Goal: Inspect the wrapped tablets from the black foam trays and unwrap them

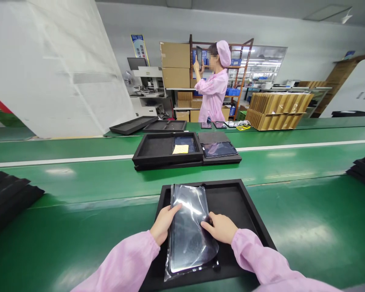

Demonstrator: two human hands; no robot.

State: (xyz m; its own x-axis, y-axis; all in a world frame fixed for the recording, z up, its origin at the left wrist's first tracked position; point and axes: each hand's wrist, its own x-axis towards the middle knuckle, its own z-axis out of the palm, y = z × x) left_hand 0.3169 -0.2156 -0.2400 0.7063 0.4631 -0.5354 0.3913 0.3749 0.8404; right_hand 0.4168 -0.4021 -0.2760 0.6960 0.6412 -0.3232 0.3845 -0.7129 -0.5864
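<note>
A black tray [246, 202] holds a glossy dark tablet [188, 231] on the green belt [79, 227]; pink sleeves [130, 263].

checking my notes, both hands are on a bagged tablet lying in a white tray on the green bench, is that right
Not quite: the tray is black, not white, as the head view shows. The left hand and right hand are on the bagged tablet, on the green bench.

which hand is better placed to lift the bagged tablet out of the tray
Probably the left hand: it holds the left edge of the bagged tablet, while the right hand only rests on top of it.
</note>
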